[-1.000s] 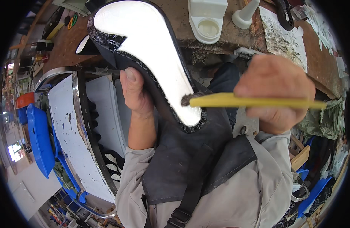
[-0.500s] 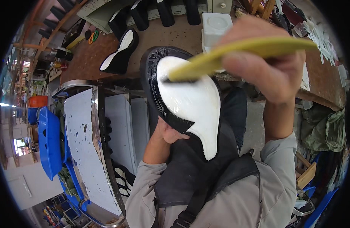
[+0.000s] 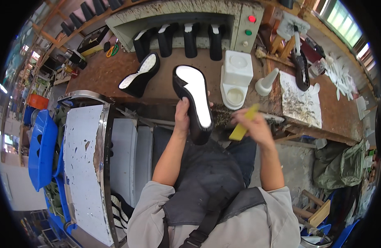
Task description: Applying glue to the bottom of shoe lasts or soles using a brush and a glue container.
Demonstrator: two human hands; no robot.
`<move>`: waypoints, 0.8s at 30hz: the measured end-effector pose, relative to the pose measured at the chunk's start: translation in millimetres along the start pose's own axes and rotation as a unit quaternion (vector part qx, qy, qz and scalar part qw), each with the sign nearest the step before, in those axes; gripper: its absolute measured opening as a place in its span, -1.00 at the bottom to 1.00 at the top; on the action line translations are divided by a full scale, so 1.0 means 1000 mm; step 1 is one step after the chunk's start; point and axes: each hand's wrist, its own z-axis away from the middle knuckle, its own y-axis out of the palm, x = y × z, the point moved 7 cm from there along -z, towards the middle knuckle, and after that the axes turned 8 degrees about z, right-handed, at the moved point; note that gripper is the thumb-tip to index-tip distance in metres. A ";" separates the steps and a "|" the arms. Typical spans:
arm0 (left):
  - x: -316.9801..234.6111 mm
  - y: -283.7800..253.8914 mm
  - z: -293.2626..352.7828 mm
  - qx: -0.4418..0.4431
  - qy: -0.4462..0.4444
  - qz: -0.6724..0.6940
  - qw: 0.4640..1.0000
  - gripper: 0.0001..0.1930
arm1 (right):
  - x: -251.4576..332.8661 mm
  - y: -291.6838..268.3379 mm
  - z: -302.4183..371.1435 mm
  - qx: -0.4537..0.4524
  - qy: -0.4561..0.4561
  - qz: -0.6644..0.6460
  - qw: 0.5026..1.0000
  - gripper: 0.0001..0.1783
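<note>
Head view finds a black wedge-shaped shoe sole with a white inlaid face raised left of the white plastic two-part dispenser, on its near side, with the left hand's fingers clamped around the sole's sides. The right hand, just on the dispenser's near side, has its fingers closed on a flat yellow stick-like tool, apart from the sole. Work on this piece looks to be under way, between strokes; glare hides whether the white face is fully coated. Farther left of the dispenser, a second black sole with a white face lies on the brown surface, and four upright black wedges with white tops stand beyond, in a grey-green metal cabinet. Whether those are finished or waiting cannot be told.
</note>
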 end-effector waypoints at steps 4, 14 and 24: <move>0.040 -0.027 -0.025 -0.045 -0.050 0.070 0.995 -0.29 | -0.101 0.070 -0.031 0.247 0.144 -0.120 0.951 -0.60; -0.006 -0.016 0.027 -0.172 0.060 -0.248 0.951 -0.46 | -0.048 0.080 -0.049 0.262 0.034 -0.013 0.964 -0.72; -0.241 0.204 -0.125 0.027 0.351 -0.269 0.897 -0.44 | 0.031 -0.025 -0.050 0.099 -0.022 -0.044 0.994 -0.56</move>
